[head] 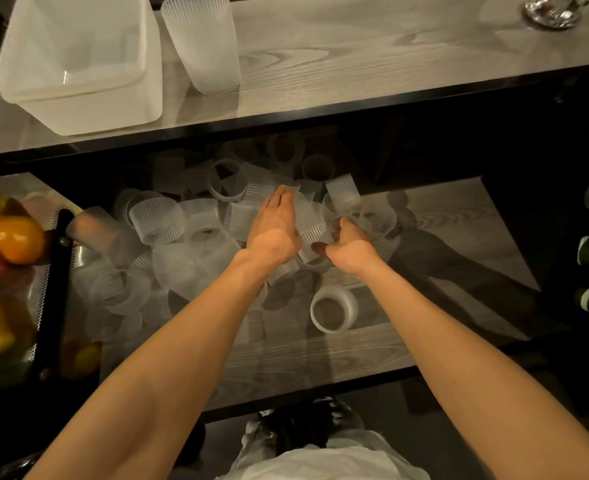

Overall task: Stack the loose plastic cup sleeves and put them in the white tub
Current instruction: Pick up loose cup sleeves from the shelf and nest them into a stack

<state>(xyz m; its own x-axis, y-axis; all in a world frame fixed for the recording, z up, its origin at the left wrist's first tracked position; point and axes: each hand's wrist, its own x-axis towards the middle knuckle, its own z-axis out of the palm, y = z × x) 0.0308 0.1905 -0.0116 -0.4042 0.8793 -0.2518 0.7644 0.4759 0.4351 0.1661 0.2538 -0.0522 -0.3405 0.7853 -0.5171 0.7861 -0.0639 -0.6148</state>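
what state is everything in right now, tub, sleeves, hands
white tub, upright on the upper shelf, looks empty
stacked sleeves, standing beside the tub, not inside
loose sleeves, scattered on the lower shelf
held sleeve, between both hands
left hand, fingers straight against the held sleeve
right hand, fingers curled round the held sleeve
lone sleeve, on end, apart from the pile

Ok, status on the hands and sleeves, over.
Left hand flat against a sleeve, right hand gripping it. Loose sleeves piled around. White tub on upper shelf, nothing blocking.
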